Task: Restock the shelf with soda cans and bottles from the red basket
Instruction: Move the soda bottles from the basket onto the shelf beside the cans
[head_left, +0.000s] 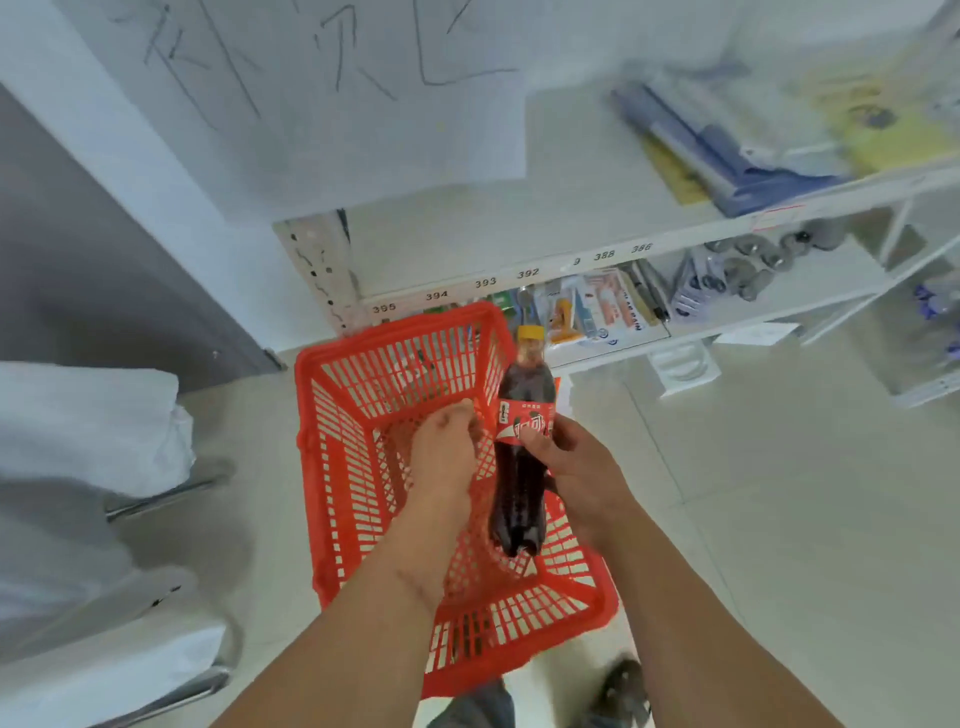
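A dark cola bottle (522, 447) with a yellow cap and red label is held upright above the red basket (363, 415). My right hand (576, 467) grips the bottle at its label and middle. My left hand (447, 452) hovers just left of the bottle over the basket, fingers curled loosely, holding nothing that I can see. The basket stands on the floor in front of the white shelf (519, 260), and its inside looks empty of cans and bottles. The shelf board right above the basket is bare at its left part.
The shelf edge carries number tags (485, 283). Packaged goods (597, 312) lie on the lower shelf, blue and yellow items (727, 156) on the upper right. A white sheet with writing (337, 78) hangs above. White-covered chairs (93, 467) stand at the left. My shoe (623, 691) is below.
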